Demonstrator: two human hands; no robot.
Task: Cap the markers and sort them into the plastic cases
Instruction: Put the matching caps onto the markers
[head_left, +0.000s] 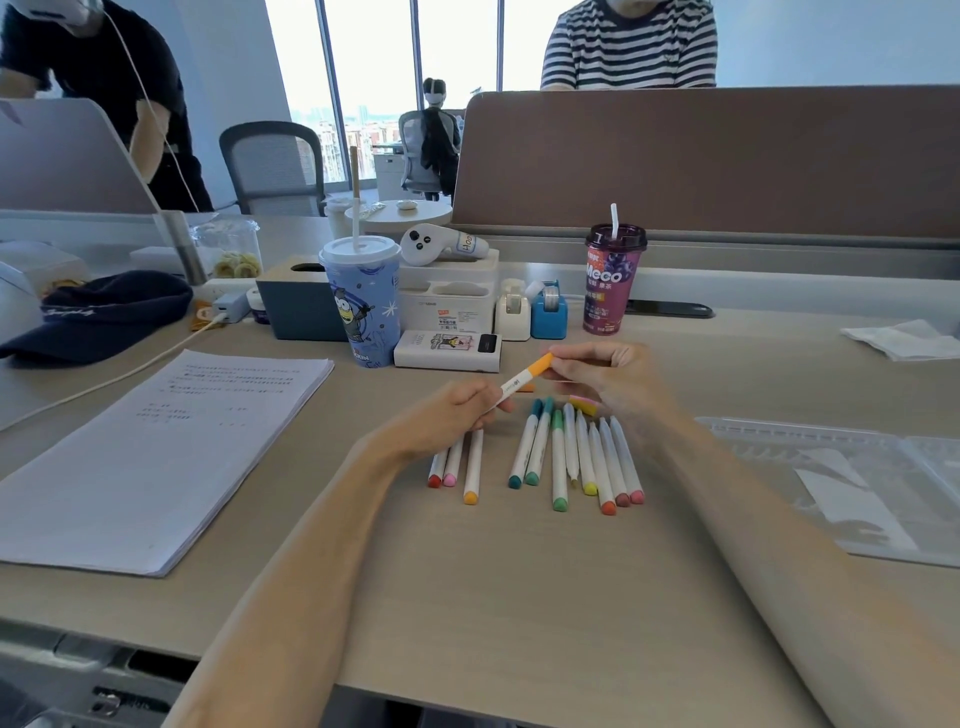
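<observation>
Orange marker (522, 382) is up in the air btwn both hands, tilted, cap end up and to the right. Left hand (462, 410) pinches the low end of the white barrel; right hand (597, 371) has fingers curled on the orange cap. On the counter (519, 597) below: three markers (474, 462) partly under the left hand, w/ a longer row of markers (558, 462) just right of them, near the right wrist. Plastic case (857, 467) lies flat at far right, well apart from both hands.
</observation>
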